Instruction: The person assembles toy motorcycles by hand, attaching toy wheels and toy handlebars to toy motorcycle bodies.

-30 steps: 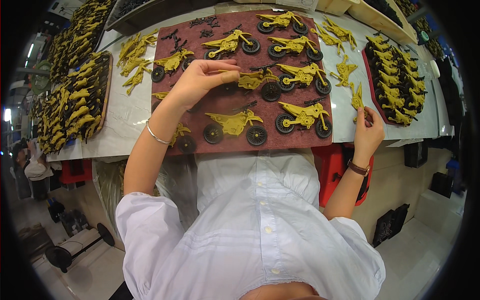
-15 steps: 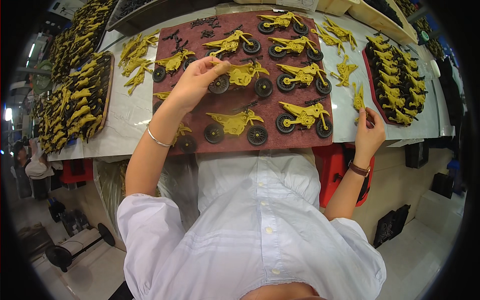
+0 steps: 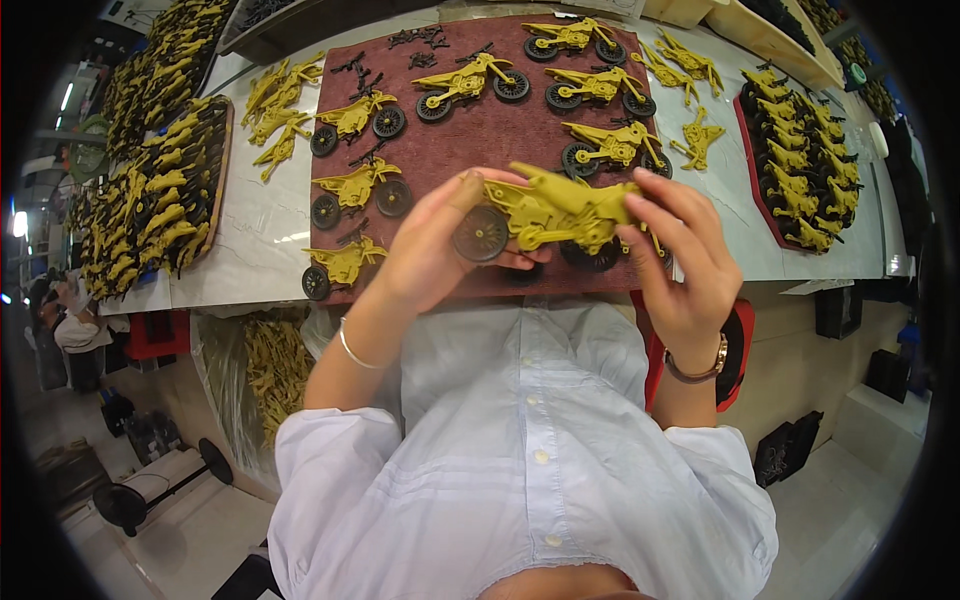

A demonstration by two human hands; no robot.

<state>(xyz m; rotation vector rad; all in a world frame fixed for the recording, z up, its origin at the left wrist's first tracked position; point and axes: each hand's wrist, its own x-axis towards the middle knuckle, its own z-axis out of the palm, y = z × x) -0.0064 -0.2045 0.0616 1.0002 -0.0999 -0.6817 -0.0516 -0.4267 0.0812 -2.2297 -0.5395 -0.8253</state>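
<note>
I hold a yellow toy motorbike (image 3: 545, 212) with black wheels up in front of my chest, above the near edge of the dark red mat (image 3: 480, 130). My left hand (image 3: 435, 245) grips it at the front wheel end. My right hand (image 3: 685, 262) grips its rear end, fingers curled over the body. On the mat behind lie several more assembled yellow motorbikes (image 3: 470, 85), resting on their sides in rows.
Loose yellow bike bodies (image 3: 275, 100) lie on the white table left of the mat, others (image 3: 680, 70) to its right. Trays of yellow parts stand at far left (image 3: 150, 200) and far right (image 3: 800, 150). A bag of yellow parts (image 3: 265, 365) hangs below the table.
My left hand lifted a motorbike off the mat and brought it toward me. My right hand left the table's right side and closed on the bike's rear end.
</note>
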